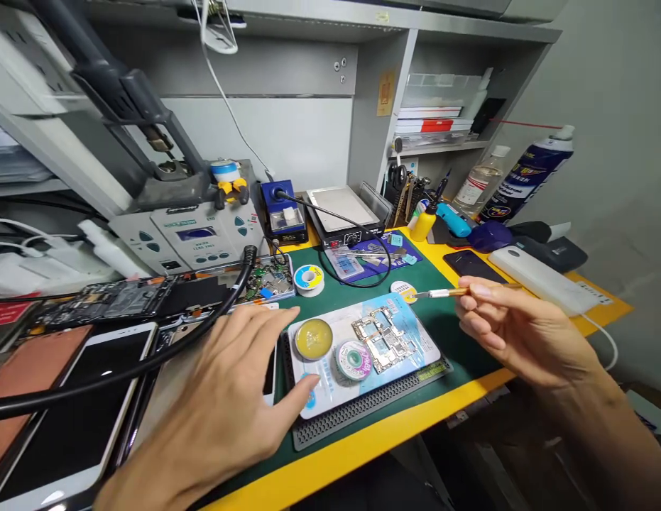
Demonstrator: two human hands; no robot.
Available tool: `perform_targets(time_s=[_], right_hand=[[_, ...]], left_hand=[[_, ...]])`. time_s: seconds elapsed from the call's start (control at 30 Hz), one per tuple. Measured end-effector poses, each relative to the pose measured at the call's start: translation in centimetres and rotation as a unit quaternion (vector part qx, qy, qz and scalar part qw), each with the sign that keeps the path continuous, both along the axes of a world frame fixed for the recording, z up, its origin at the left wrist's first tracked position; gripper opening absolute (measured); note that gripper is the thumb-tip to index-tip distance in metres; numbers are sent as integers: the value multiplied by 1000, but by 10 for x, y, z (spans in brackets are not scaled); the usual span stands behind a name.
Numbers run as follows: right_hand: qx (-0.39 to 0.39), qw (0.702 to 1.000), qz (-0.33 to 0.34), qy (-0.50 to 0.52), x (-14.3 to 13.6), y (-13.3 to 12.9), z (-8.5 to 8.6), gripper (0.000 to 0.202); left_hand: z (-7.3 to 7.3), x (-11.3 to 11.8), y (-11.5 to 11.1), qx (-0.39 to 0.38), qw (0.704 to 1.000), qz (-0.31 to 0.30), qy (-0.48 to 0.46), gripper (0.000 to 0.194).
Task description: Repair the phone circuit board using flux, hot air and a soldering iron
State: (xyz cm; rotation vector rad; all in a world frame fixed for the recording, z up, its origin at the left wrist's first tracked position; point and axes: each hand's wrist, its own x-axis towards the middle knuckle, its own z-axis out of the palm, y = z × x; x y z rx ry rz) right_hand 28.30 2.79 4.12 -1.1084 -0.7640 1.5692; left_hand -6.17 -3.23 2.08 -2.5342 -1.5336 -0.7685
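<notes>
My left hand is open, thumb and fingers apart, at the left edge of a white and blue plate. Nothing is in it. Pinched in my right hand is a slim wooden-handled brush, its white and metal front pointing left; the bristles are too small to make out. The brush's tip is over or at a small round white and yellow container. On the plate lie an open tin of yellow paste, a spool of solder wick and a phone circuit board. A grey perforated mat shows under the plate.
Several phones lie at the left, crossed by a thick black hose. Behind stand a rework station, a solder wire spool and a hot plate. A yellow bottle, a white power bank and a spray can occupy the right.
</notes>
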Motion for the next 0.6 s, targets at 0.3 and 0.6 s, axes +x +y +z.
perform_targets(time_s=[0.3,0.6], right_hand=[[59,996,60,-9,-14,39,-8,9],[115,990,75,-45,-22,35,-8,12]], left_hand=[[-11,14,2,5,999,-14,-50,50],[-10,16,-1,16,994,-33,-102,66]])
